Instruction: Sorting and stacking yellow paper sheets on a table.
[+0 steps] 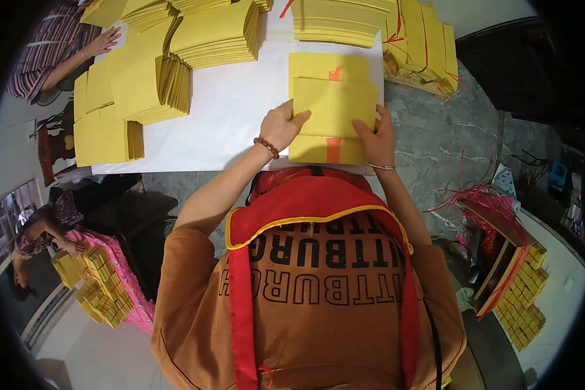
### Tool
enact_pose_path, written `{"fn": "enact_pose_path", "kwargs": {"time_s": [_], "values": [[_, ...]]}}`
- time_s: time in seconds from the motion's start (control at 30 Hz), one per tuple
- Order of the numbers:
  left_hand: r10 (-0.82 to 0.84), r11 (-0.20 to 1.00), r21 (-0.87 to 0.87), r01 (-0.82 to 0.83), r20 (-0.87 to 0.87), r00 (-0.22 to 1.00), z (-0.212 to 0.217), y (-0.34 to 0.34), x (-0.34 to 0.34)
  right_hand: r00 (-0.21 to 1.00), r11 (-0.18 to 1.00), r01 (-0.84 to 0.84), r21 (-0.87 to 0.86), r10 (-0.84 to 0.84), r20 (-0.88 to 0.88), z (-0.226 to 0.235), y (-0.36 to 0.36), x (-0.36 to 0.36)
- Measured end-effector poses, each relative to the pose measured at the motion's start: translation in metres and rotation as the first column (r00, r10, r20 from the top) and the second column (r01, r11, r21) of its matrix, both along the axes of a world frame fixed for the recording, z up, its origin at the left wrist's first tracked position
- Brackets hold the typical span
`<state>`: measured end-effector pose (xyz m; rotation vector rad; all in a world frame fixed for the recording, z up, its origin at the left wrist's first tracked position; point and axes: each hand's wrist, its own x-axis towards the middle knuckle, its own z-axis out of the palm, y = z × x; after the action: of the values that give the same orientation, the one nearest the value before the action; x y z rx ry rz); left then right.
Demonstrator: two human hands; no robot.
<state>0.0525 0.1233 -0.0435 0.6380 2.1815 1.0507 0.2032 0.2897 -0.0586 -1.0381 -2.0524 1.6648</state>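
Observation:
A yellow paper sheet (335,104) lies on a low stack of yellow paper (325,68) with orange marks, on the white table (234,110) in front of me. My left hand (281,127), with a bead bracelet at the wrist, pinches the sheet's left edge. My right hand (377,133), wearing a thin bangle, holds the sheet's lower right corner. Both hands grip the same top sheet, which sits slightly askew over the stack.
Fanned piles of yellow paper (156,88) cover the table's left and far side. Bundles tied with red string (422,45) stand at right. Another person's hand (101,42) rests at far left. A person in pink (104,273) handles stacks on the floor. Crates of bundles (523,292) sit at right.

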Motion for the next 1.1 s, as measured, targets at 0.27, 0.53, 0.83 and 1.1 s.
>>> {"fn": "enact_pose_path", "kwargs": {"time_s": [0.27, 0.53, 0.83, 1.1], "values": [[0.028, 0.989, -0.146, -0.029, -0.011, 1.000, 0.008, 0.004, 0.002, 0.998, 0.988, -0.043, 0.151, 0.049, -0.040, -0.005, -0.005, -0.001], [0.104, 0.987, 0.103, -0.122, 0.162, 0.981, -0.019, -0.001, -0.003, 0.997, 0.996, -0.035, 0.086, 0.029, 0.069, 0.008, -0.005, -0.005], [-0.156, 0.934, 0.097, 0.344, -0.756, 0.636, 0.025, 0.024, 0.021, 0.992, 0.994, -0.019, 0.104, 0.006, 0.126, 0.012, -0.008, -0.007], [-0.381, 0.893, -0.163, 0.420, -0.770, 0.512, -0.007, 0.042, 0.032, 0.998, 0.990, -0.026, 0.138, 0.019, 0.052, 0.000, -0.006, -0.004]]}}
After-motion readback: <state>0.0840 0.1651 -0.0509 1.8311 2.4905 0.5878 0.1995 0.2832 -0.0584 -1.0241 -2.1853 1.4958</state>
